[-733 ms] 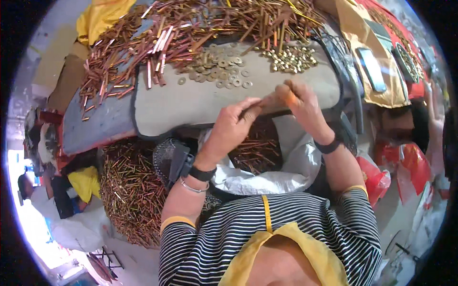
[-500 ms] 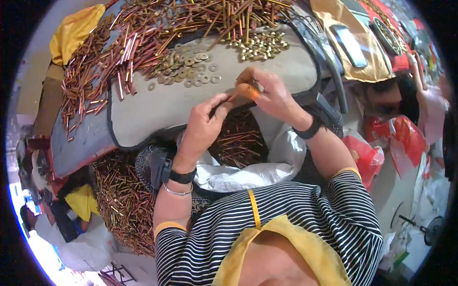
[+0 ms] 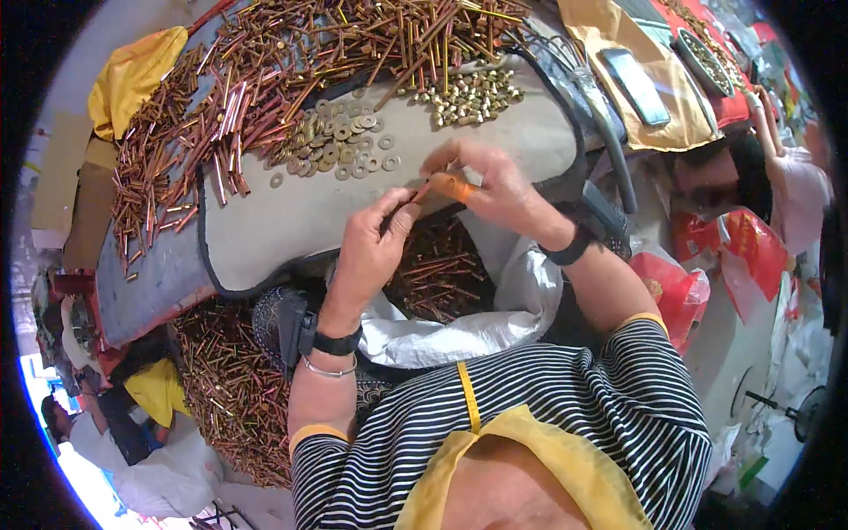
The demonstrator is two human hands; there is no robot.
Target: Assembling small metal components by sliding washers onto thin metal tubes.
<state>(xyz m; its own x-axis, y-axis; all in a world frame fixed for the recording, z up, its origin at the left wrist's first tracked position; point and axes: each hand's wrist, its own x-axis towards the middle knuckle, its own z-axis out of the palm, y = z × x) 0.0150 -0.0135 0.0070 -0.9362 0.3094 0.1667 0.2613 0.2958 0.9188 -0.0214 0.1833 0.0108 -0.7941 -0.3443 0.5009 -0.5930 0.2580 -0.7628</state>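
Over the near edge of a grey mat, my left hand pinches a thin copper-coloured bolt, mostly hidden by the fingers. My right hand, with orange wrap on its thumb, has its fingers closed at the far end of that bolt; the fingertips are blurred, and any small part in them cannot be made out. Beyond the hands lie flat round washers and a cluster of brass-coloured nuts. A large heap of long copper-coloured bolts covers the far and left side.
Below my hands, a white sack holds more bolts. Another big pile of bolts sits low at left. A phone rests on brown paper at right, near a dark tray of small parts. Red plastic bags hang at right.
The fingers of my right hand have shifted and blurred over the bolt's end. My left hand keeps its pinch. The whole view has moved slightly.
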